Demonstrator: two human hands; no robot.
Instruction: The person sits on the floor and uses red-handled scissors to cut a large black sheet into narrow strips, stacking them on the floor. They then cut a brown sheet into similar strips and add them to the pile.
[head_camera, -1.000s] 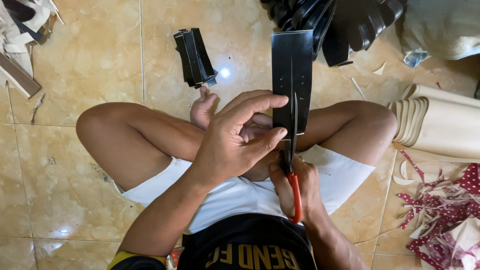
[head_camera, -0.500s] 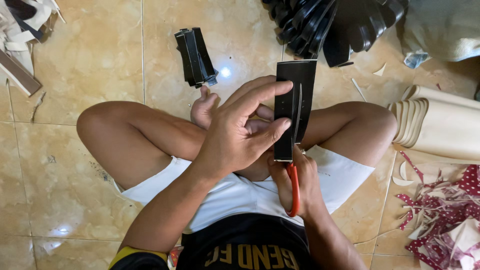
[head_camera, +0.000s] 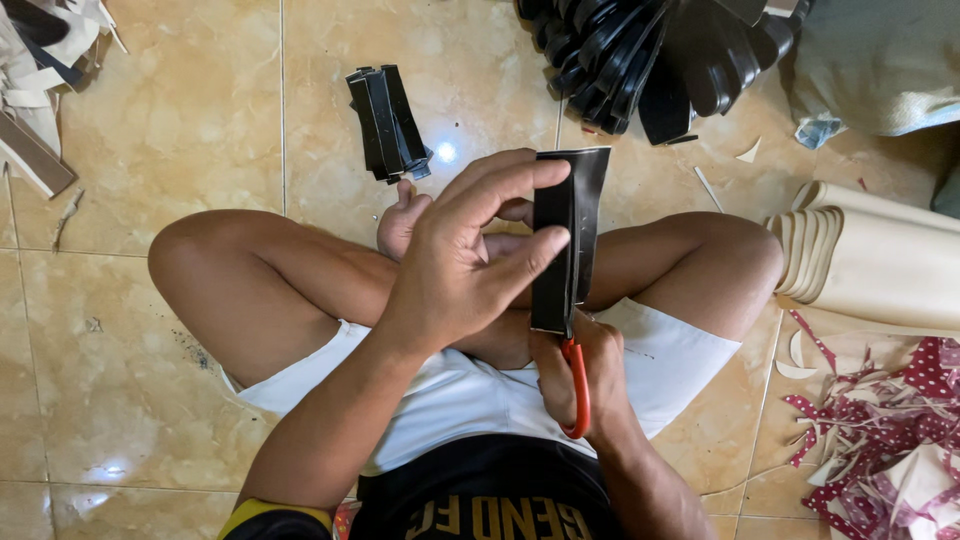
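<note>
The left hand (head_camera: 470, 265) pinches a black strip (head_camera: 570, 235) upright above the lap, over the tiled floor (head_camera: 180, 130); the right hand (head_camera: 580, 375) is closed around red-handled scissors (head_camera: 578, 385) cutting into its lower end

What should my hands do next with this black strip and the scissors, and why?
Probably close the red-handled scissors a bit further up the black strip. The left hand pinches the strip upright, the right hand holds the handles below it, and the cut seems to reach only partway, with the upper part looking uncut.
</note>
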